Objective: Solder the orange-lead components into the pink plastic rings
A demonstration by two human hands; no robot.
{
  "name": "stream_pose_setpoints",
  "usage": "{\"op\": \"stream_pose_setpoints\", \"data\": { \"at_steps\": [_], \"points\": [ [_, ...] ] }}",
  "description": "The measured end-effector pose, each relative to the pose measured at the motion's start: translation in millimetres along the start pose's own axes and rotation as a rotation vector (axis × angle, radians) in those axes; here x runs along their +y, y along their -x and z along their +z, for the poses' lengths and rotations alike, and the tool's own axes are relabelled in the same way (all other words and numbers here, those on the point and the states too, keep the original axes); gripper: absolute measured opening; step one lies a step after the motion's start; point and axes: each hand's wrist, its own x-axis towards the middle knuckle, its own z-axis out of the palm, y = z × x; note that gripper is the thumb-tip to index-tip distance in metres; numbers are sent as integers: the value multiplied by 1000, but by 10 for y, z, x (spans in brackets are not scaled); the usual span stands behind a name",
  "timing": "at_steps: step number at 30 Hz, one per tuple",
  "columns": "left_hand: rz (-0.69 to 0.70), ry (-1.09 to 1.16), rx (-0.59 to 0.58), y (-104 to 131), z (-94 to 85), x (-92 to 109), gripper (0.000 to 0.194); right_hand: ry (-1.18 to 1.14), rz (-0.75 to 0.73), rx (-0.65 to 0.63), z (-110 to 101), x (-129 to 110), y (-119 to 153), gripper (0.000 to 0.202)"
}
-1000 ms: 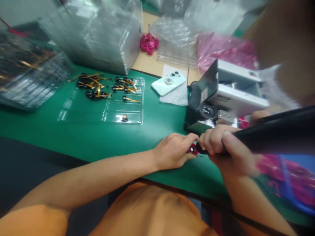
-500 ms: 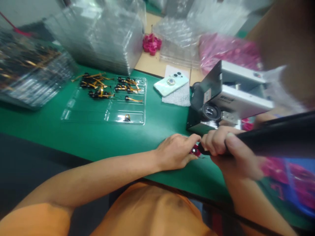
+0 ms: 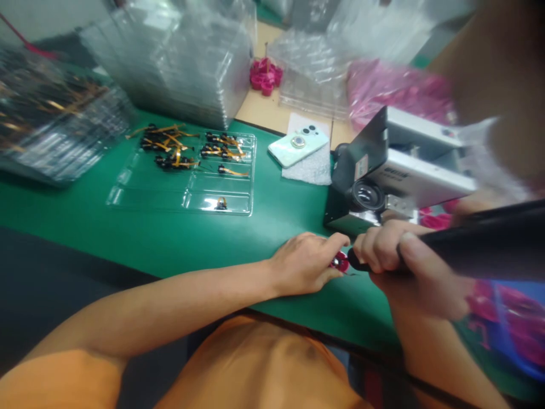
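My left hand (image 3: pixel 304 262) rests on the green table, its fingers and thumb closed around a small pink plastic part (image 3: pixel 340 262) with a shiny spot in its middle. My right hand (image 3: pixel 398 258) is wrapped around a black electric screwdriver (image 3: pixel 481 238), whose thick body slants up to the right. Its dark nose points left, close beside the pink part; whether the bit touches it cannot be seen. Just behind the right hand stands a grey and black box-shaped machine (image 3: pixel 426 170) with a round black lens-like piece (image 3: pixel 367 194) on its front.
A clear tray (image 3: pixel 219 187) holds several black parts with orange flex cables (image 3: pixel 170 147). A pale green phone (image 3: pixel 298 146) lies on bubble wrap. Stacked clear trays (image 3: pixel 179 62) stand behind, filled ones (image 3: pixel 63 130) at left. Pink parts sit in a blue bin (image 3: pixel 511 363) at right.
My right hand and the screwdriver have shifted slightly right, a little back from the pink part, which now shows more. My left hand has stayed almost in place.
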Motion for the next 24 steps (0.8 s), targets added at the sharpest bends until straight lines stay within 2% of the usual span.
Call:
{"op": "stream_pose_setpoints", "data": {
  "at_steps": [5,9,15,20,24],
  "points": [
    [-20,1,-31,-12,-34,21,43,-10,8,67,88,5,-25,46],
    [-33,-4,-50,-7,-51,24,40,-11,7,33,134,18,-31,48],
    [-29,-4,-52,-13,-46,24,38,-69,5,-23,82,60,7,42],
    [-15,-15,-31,-14,-30,15,42,-76,27,-19,60,27,21,42],
    [-15,-2,-26,-6,-32,15,45,-42,-16,-18,49,-3,-8,45]
  ]
}}
